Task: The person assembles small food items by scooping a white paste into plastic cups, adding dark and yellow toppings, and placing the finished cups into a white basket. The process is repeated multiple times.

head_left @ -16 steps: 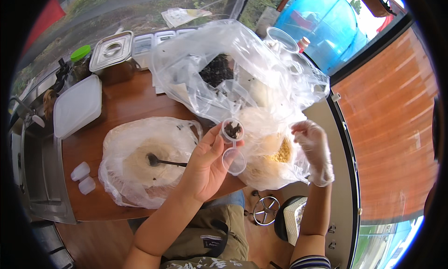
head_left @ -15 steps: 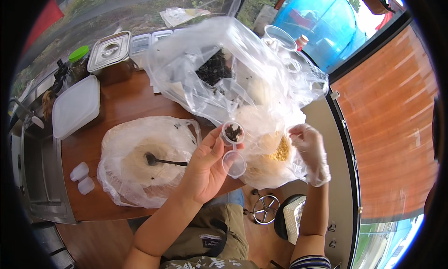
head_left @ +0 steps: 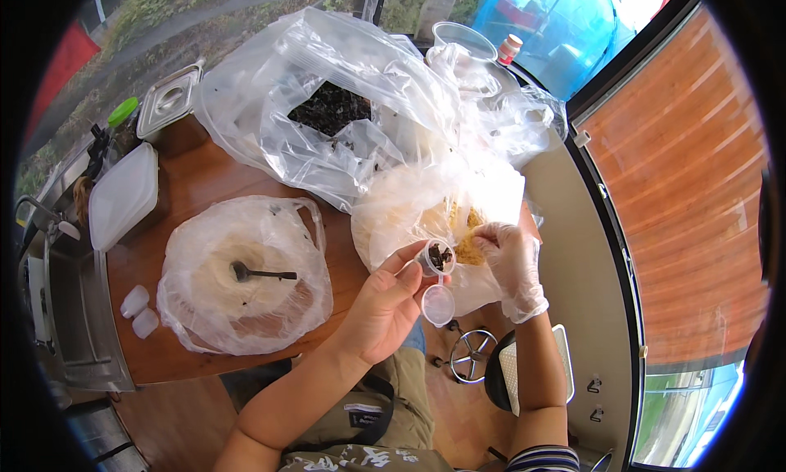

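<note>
My bare left hand [head_left: 383,308] grips a small clear plastic cup [head_left: 440,257] with dark dried flakes inside. Its round hinged lid [head_left: 438,306] hangs unfastened below. Just to the right, my right hand [head_left: 516,267], in a clear disposable glove, has its fingertips pinched together at the yellow crumbs [head_left: 467,249] in a thin plastic bag [head_left: 393,198]. Whatever lies between those fingertips is too small to make out. Beyond them, a large clear bag [head_left: 246,87] holds a mass of dark dried flakes [head_left: 332,109].
Left on the wooden table [head_left: 135,267], an open bag [head_left: 184,292] of pale powder has a black spoon [head_left: 266,274] in it. Two small plastic cups [head_left: 139,310], a lidded white container [head_left: 123,194] and a metal sink [head_left: 78,308] are farther left. A stool [head_left: 512,370] stands below.
My right hand has moved left and down to the yellow crumbs. My left hand has carried the cup slightly right and down, closer to it. The whole view has shifted a little.
</note>
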{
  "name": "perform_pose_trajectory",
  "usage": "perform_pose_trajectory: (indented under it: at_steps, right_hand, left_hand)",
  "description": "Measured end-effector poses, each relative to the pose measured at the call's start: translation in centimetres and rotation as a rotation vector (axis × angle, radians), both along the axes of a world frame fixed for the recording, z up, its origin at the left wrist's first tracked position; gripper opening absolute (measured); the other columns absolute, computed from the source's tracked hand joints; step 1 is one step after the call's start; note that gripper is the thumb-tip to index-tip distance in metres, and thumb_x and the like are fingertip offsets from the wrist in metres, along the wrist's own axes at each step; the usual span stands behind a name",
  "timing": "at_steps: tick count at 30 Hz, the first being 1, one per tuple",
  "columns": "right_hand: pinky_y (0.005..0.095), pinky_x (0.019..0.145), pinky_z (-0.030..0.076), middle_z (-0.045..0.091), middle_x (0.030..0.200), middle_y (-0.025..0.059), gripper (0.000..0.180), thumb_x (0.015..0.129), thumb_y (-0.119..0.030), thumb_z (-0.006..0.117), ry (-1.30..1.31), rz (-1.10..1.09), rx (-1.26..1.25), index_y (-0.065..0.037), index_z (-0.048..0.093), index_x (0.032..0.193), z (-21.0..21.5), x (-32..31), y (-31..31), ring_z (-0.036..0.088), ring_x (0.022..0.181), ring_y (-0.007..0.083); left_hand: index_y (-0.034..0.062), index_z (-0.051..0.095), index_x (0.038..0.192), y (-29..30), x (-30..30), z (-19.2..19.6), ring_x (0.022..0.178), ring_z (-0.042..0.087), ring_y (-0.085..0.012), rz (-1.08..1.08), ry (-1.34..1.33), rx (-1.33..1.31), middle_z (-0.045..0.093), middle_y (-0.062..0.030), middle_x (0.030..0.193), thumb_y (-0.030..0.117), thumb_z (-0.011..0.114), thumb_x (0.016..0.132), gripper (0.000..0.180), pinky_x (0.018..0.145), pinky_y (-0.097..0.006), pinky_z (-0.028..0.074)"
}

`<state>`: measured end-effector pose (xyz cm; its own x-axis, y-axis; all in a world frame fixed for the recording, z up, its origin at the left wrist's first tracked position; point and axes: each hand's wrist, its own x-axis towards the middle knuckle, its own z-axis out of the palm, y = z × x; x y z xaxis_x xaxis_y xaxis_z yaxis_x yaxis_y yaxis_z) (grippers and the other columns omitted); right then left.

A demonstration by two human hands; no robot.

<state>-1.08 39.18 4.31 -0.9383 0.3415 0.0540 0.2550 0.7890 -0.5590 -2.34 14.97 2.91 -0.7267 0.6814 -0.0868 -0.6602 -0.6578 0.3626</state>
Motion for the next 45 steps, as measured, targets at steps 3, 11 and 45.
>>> perform_pose_trajectory:
  at_steps: [3, 11, 45]
  right_hand:
    - [0.0285, 0.075, 0.057, 0.079, 0.089, 0.0094, 0.012, 0.092, -0.003, 0.078, 0.038, -0.003, -0.094, 0.003, 0.079, 0.102, 0.1, 0.6, 0.9, 0.072, 0.08, 0.0135]
    - [0.0287, 0.09, 0.053, 0.071, 0.1, 0.0047, 0.005, 0.094, 0.002, 0.079, 0.207, -0.063, -0.55, 0.001, 0.077, 0.098, 3.8, 1.0, 1.3, 0.067, 0.094, 0.012]
    - [0.029, 0.089, 0.054, 0.074, 0.106, 0.0093, 0.041, 0.099, -0.019, 0.078, 0.105, 0.079, -0.864, 0.009, 0.065, 0.125, 6.4, 2.6, -1.4, 0.067, 0.097, 0.0133]
  left_hand:
    - [0.0013, 0.049, 0.15, 1.0, 0.4, -0.5, 0.119, 0.062, -0.0194, -0.011, -0.004, -0.02, 0.064, -0.0091, 0.135, 0.023, 0.063, 0.109, 0.049, 0.104, -0.034, 0.05]
    - [0.0011, 0.048, 0.15, 3.7, 0.6, -1.5, 0.124, 0.062, -0.0222, -0.024, -0.049, -0.018, 0.064, -0.0104, 0.137, 0.014, 0.063, 0.108, 0.046, 0.112, -0.036, 0.048]
    - [-0.0003, 0.053, 0.153, 7.8, -1.5, -1.7, 0.132, 0.059, -0.0169, -0.112, 0.053, 0.056, 0.064, -0.0085, 0.143, 0.013, 0.058, 0.111, 0.044, 0.117, -0.034, 0.046]
